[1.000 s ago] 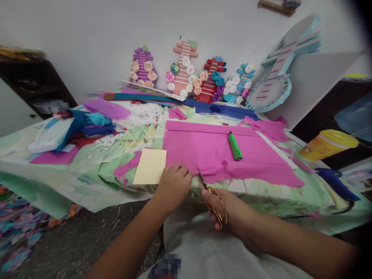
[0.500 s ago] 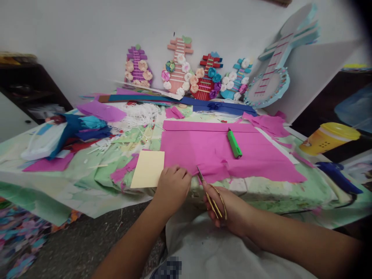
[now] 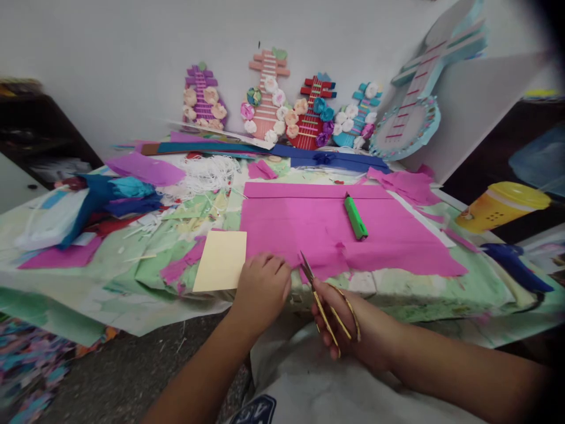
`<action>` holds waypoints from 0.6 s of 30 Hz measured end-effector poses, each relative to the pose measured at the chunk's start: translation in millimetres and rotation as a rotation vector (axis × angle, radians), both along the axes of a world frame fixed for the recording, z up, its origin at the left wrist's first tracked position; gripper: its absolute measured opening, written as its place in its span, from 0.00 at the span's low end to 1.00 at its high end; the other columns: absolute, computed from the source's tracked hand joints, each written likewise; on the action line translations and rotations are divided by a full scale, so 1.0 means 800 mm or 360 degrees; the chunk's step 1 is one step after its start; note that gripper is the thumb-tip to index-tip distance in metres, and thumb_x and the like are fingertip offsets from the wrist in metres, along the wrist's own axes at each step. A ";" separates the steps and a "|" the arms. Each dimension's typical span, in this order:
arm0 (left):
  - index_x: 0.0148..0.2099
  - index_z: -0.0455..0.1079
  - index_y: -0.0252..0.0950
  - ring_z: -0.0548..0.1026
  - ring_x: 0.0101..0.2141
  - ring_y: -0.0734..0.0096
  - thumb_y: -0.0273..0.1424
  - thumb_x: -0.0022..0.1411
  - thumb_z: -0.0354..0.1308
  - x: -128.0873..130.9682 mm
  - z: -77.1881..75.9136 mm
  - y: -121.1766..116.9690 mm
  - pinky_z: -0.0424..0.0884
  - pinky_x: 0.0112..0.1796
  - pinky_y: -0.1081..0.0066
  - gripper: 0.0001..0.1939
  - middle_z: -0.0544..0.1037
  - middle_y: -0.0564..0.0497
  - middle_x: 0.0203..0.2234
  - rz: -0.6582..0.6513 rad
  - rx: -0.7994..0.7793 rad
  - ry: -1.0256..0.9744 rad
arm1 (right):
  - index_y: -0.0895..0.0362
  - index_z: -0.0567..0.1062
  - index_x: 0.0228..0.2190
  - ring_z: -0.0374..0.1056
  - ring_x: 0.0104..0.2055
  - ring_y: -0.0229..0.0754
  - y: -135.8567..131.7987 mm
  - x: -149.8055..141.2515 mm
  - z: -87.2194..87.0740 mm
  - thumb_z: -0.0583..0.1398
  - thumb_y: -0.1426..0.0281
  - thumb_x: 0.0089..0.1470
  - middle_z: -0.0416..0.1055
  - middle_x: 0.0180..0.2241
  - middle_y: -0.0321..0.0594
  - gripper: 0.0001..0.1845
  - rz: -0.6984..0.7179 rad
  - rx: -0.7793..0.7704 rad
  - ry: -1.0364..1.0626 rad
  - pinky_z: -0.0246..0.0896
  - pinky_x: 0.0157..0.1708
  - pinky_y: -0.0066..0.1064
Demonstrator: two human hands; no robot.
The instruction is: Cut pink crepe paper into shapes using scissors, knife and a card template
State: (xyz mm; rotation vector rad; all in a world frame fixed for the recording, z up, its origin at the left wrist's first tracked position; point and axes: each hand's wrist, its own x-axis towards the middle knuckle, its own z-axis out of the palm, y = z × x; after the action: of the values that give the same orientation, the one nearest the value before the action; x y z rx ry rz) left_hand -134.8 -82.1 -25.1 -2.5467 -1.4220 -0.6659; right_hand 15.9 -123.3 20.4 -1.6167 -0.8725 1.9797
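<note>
A sheet of pink crepe paper (image 3: 282,221) lies across the table in front of me. My left hand (image 3: 263,285) is closed on its near edge, the thumb and fingertips mostly hidden under the hand. A pale yellow paper rectangle (image 3: 220,259) lies just beside it, its right corner under my fingers. In my right hand (image 3: 338,315) are gold-handled scissors (image 3: 308,269), their loops around my fingers and thumb. The dark blades point up and left at the sheet's near edge, slightly apart. A green box cutter (image 3: 355,218) rests on the pink paper.
Several decorated guitar shapes (image 3: 265,100) lean on the back wall, with a larger pale-blue one (image 3: 415,94) at right. White string (image 3: 209,176) and paper scraps (image 3: 132,194) cover the left side. A yellow lidded cup (image 3: 501,206) and a blue item (image 3: 514,265) are at right.
The scissors' handles have spread wider apart, and my right hand has dropped slightly down and right. My left hand stays at nearly the same place. The view has shifted a little.
</note>
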 end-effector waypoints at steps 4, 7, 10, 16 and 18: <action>0.36 0.68 0.35 0.65 0.39 0.61 0.27 0.57 0.49 0.000 -0.005 -0.001 0.61 0.39 0.61 0.08 0.73 0.49 0.32 -0.0033 0.0049 -0.0067 | 0.58 0.60 0.22 0.55 0.13 0.30 0.009 -0.002 0.010 0.47 0.53 0.50 0.56 0.14 0.30 0.21 0.0003 -0.0064 -0.0072 0.54 0.11 0.23; 0.36 0.68 0.34 0.65 0.40 0.60 0.27 0.56 0.49 0.000 -0.005 -0.001 0.62 0.40 0.60 0.07 0.74 0.49 0.33 -0.0039 0.0104 -0.0090 | 0.59 0.61 0.22 0.56 0.13 0.31 0.016 -0.003 0.007 0.47 0.53 0.51 0.56 0.15 0.30 0.21 0.0043 -0.0074 -0.0083 0.56 0.12 0.24; 0.34 0.68 0.34 0.66 0.39 0.59 0.27 0.56 0.49 0.000 -0.004 -0.001 0.62 0.39 0.60 0.07 0.74 0.49 0.31 -0.0049 0.0108 -0.0082 | 0.58 0.61 0.22 0.57 0.14 0.31 0.024 -0.005 0.003 0.46 0.54 0.51 0.57 0.16 0.31 0.21 0.0024 -0.0059 -0.0086 0.57 0.13 0.25; 0.34 0.68 0.34 0.66 0.40 0.58 0.26 0.55 0.50 0.000 -0.001 -0.002 0.62 0.39 0.59 0.06 0.74 0.49 0.32 -0.0055 0.0166 -0.0108 | 0.58 0.61 0.24 0.58 0.15 0.30 0.031 -0.009 0.004 0.49 0.56 0.51 0.56 0.16 0.29 0.18 0.0042 -0.0026 -0.0092 0.58 0.14 0.23; 0.34 0.68 0.34 0.66 0.39 0.58 0.26 0.55 0.50 0.000 0.000 -0.002 0.62 0.38 0.59 0.06 0.74 0.49 0.32 -0.0070 0.0174 -0.0111 | 0.58 0.61 0.24 0.58 0.15 0.30 0.031 -0.011 0.005 0.49 0.57 0.52 0.57 0.16 0.29 0.17 0.0044 -0.0015 -0.0107 0.58 0.14 0.23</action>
State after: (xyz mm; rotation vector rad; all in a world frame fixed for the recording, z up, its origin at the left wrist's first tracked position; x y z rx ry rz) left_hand -135.0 -83.9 -25.4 -2.4997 -1.3152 -0.8236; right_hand 7.2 -98.7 24.8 -1.6940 -0.9164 1.9610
